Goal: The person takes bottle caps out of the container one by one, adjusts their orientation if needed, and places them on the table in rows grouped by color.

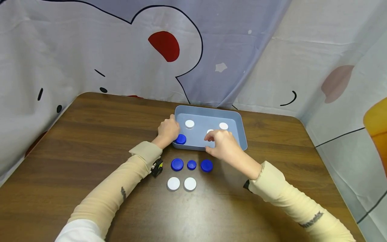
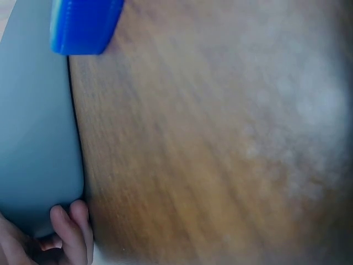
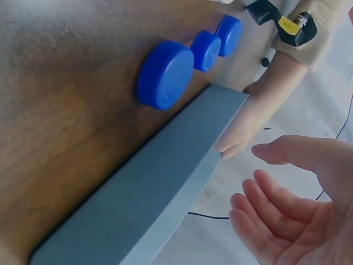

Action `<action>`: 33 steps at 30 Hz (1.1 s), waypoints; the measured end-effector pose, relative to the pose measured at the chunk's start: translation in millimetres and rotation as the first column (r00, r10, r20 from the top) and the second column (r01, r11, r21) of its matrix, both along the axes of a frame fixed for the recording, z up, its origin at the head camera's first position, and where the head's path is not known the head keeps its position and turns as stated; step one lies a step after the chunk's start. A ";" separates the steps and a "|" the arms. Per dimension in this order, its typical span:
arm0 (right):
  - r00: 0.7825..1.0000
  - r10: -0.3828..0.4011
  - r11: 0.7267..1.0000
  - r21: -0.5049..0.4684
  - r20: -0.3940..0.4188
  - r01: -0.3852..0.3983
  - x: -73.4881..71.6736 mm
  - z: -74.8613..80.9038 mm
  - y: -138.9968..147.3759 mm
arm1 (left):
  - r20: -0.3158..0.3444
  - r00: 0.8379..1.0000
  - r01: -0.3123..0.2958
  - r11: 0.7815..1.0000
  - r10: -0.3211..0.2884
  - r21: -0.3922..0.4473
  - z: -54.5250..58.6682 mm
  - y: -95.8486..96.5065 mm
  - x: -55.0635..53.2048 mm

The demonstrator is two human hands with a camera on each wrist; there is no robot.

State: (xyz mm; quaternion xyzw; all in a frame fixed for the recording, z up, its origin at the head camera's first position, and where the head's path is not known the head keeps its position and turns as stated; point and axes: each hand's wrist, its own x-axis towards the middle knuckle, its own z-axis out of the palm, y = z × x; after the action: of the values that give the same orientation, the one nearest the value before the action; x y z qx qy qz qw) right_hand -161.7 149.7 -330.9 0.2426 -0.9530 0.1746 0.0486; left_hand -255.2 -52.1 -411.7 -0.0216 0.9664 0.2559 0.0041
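A shallow blue-grey tray (image 1: 198, 147) lies on the table. My left hand (image 1: 168, 130) grips its left end; in the left wrist view, the fingers (image 2: 71, 226) curl at the tray's corner. Close beside that hand, a blue bottle cap (image 1: 180, 139) sits in the near left corner. Over the tray's near right part hovers my right hand (image 1: 224, 144), thumb and fingers apart with nothing between them. It partly hides a white cap (image 1: 210, 131). Two more white caps lie farther back, one left (image 1: 189, 124) and one right (image 1: 223, 126).
In front of the tray, a row of three blue caps (image 1: 191, 164) rests on the wooden table (image 1: 90, 141). Two white caps (image 1: 173, 184) lie nearer to me. A patterned cloth (image 1: 121, 50) hangs behind the table and along its right side.
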 end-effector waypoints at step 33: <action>0.984 -0.122 0.992 -0.003 0.133 0.123 -56.3 -4.7 17.4 | 0.018 1.000 0.004 1.000 -0.003 -0.010 -0.4 1.1 0.6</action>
State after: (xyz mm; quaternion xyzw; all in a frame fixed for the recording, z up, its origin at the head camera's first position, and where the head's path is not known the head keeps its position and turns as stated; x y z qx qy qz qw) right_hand -218.1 167.1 -335.6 0.1711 -0.9663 0.1925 -0.0030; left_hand -254.6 -51.0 -412.1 -0.0222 0.9676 0.2510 0.0133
